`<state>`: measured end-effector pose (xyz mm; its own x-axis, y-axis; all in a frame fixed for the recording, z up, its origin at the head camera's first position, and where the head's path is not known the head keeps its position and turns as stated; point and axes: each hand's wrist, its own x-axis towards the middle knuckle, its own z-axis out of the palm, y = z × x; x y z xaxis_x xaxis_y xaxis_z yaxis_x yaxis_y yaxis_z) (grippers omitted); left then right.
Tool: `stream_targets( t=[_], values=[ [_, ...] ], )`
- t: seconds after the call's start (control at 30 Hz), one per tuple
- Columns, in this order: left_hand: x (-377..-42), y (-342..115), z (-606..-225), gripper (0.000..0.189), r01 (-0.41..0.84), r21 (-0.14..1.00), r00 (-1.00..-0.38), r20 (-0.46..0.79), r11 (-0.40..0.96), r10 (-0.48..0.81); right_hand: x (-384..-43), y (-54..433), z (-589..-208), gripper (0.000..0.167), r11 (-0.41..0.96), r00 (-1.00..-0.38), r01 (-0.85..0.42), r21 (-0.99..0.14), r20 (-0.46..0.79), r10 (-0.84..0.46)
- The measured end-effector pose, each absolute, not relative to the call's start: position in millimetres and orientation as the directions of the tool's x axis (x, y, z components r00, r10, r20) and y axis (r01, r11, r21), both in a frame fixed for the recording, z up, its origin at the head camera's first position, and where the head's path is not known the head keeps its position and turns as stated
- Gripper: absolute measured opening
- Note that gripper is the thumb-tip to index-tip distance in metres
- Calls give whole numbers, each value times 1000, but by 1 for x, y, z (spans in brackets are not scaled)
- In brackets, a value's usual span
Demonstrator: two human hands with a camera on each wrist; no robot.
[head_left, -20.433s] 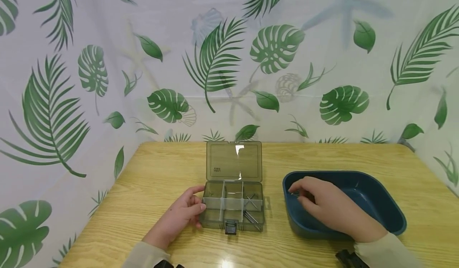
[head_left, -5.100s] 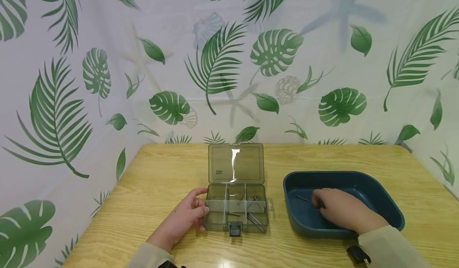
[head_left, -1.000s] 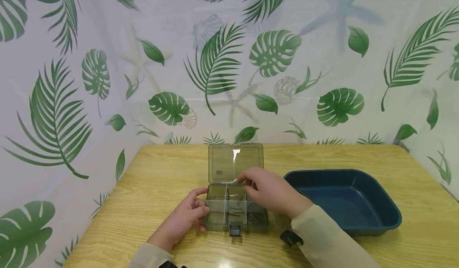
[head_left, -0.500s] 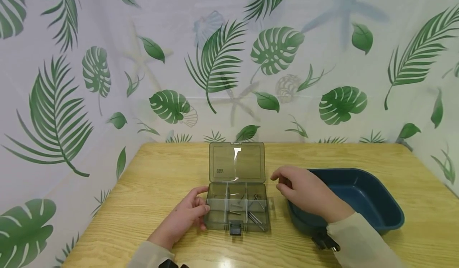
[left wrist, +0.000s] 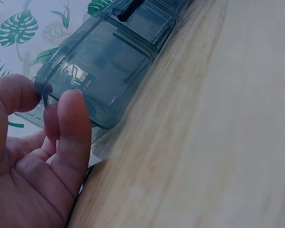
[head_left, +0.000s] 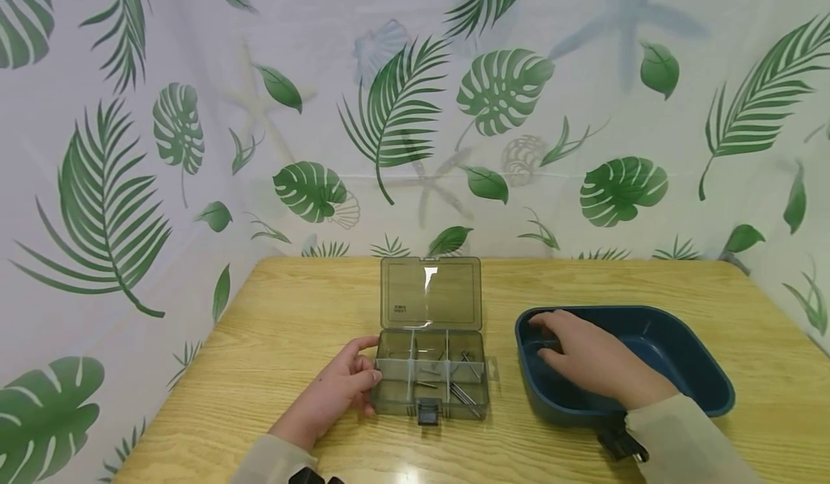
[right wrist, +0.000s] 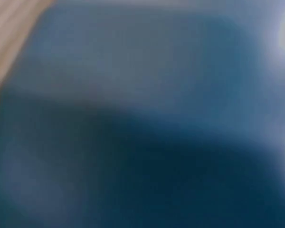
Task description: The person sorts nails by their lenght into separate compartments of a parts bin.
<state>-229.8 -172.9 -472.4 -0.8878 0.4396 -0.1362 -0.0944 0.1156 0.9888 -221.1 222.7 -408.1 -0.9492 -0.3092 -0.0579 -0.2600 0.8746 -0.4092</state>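
Note:
A smoky, see-through compartment box [head_left: 431,374] stands on the table with its lid [head_left: 431,293] raised. My left hand [head_left: 333,389] holds its left end, the thumb and fingers at the wall, also seen in the left wrist view. Several thin metal pins [head_left: 464,395], too small to name exactly, lie in the front right compartment. Others lie in the back right one, and a short pin [head_left: 426,384] is in the front middle one. My right hand [head_left: 591,358] is over the left part of a dark blue bin [head_left: 700,369], fingers apart; nothing shows between them. The right wrist view is blurred.
The wooden table [head_left: 305,304] bears the box and, to its right, the bin. A white cloth with green leaf prints [head_left: 506,91] hangs behind the table and along its sides. A small clear tab [head_left: 491,369] juts from the box's right side.
My right hand has moved from above the box rightwards into the bin. Compared with the earliest frame, the middle compartments hold more pins. My left hand stays at the box's left end.

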Motion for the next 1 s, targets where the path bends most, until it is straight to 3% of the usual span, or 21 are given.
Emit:
stream_targets(
  t=[0.2, 0.53, 0.8, 1.0],
  values=[
    [-230, -173, -471, 63, -98, 988, -887, -139, 116, 439, -223, 232, -417, 68, 905, -934, -225, -360, -185, -306],
    [-230, -173, -472, 64, -85, 990, -888, -128, 116, 441, -224, 234, -428, 64, 898, -916, -284, -335, -181, -357],
    [-230, -172, -470, 64, -100, 989, -890, -138, 109, 434, -221, 233, -428, 45, 886, -906, -347, -308, -134, -402],
    [-229, -172, -470, 64, -96, 989, -888, -137, 115, 439, -218, 233, -428, 30, 887, -919, -317, -335, -124, -375]
  ],
)
